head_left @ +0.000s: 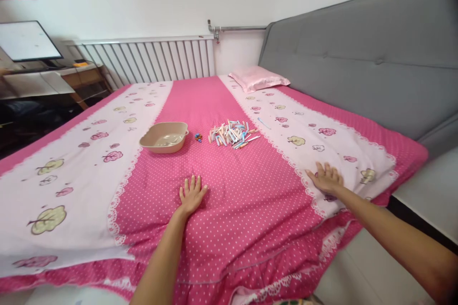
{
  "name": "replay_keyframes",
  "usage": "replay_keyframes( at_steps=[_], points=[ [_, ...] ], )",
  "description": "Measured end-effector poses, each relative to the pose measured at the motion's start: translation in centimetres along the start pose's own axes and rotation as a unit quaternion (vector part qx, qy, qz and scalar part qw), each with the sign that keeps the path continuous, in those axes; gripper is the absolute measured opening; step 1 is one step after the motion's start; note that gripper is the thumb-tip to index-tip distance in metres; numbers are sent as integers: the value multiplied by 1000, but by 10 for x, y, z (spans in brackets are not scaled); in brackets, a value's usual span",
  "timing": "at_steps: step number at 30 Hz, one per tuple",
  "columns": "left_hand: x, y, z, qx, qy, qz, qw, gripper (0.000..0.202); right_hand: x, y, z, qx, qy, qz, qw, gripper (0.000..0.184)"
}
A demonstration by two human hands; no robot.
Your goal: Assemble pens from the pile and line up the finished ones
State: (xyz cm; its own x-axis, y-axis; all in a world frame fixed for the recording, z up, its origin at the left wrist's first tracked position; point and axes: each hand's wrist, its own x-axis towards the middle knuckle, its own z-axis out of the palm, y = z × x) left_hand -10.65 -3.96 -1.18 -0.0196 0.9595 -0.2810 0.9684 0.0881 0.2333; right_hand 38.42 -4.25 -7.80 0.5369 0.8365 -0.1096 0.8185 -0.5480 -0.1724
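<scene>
- Pink bedspread [243,190], dotted down the middle with white printed bands on either side, fills the centre of the frame; it lies spread over the bed, slightly rumpled at the near edge, lower centre.
- Left hand [192,194], lower centre, lies palm-down on the dotted band with fingers spread, gripping nothing.
- Right hand [326,178], centre right, rests flat and open on the white band near the lace seam, also holding nothing.
- The step in hand appears to be pressing or smoothing the cloth, with both palms on the fabric and no object taken up.
- Heap of small coloured sticks [232,133] sits mid-frame on the dotted band, well beyond both hands; one stray blue stick [264,123] lies apart on the white band to its right.
- Beige basin [164,137] stands left of the heap, and a few tiny dark pieces [198,137] lie between the two; what they are is too small to tell.
- Judged from this layout, any move toward the heap or basin would call for a forward lean across the bed, since both arms are already well extended.
- Pink pillow [258,78] lies at the far end beside the grey headboard [358,52], upper right.
- White radiator [150,59] lines the far wall; a monitor [26,40] stands on a desk, upper left.
</scene>
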Motion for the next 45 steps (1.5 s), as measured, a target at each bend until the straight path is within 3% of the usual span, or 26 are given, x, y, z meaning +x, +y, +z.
replay_keyframes(
  at_steps=[13, 16, 21, 23, 25, 29, 31, 33, 38, 42, 45],
  points=[
    [6, 5, 8, 13, 31, -20, 999, 80, 3, 0, 11, 2, 69, -9, 998, 79],
    [0, 7, -1, -17, 35, -25, 999, 75, 0, 2, 7, 12, 92, -24, 995, 76],
    [-7, 19, -34, -172, 79, -40, 981, 72, 6, -5, -30, 75, 25, -32, 996, 84],
    [-3, 31, -52, -195, 95, -43, 975, 78, 10, -22, -53, 143, 66, -59, 986, 83],
    [8, 50, -70, -255, 135, -29, 957, 79, 12, -52, -76, 263, 104, -133, 950, 78],
    [40, 101, -106, -352, 251, 54, 900, 71, 6, -135, -118, 490, 45, -263, 830, 67],
    [58, 127, -122, -376, 291, 108, 873, 68, 2, -179, -137, 521, 35, -326, 788, 60],
    [77, 150, -137, -341, 300, 154, 878, 67, 2, -218, -156, 526, 22, -380, 761, 56],
    [122, 183, -166, -340, 320, 215, 858, 76, 12, -288, -178, 506, 2, -426, 750, 78],
    [143, 190, -168, -462, 319, 228, 795, 79, 17, -312, -159, 509, -47, -408, 756, 91],
    [154, 191, -150, -500, 303, 203, 786, 78, 21, -316, -135, 510, -82, -389, 763, 93]
  ],
)
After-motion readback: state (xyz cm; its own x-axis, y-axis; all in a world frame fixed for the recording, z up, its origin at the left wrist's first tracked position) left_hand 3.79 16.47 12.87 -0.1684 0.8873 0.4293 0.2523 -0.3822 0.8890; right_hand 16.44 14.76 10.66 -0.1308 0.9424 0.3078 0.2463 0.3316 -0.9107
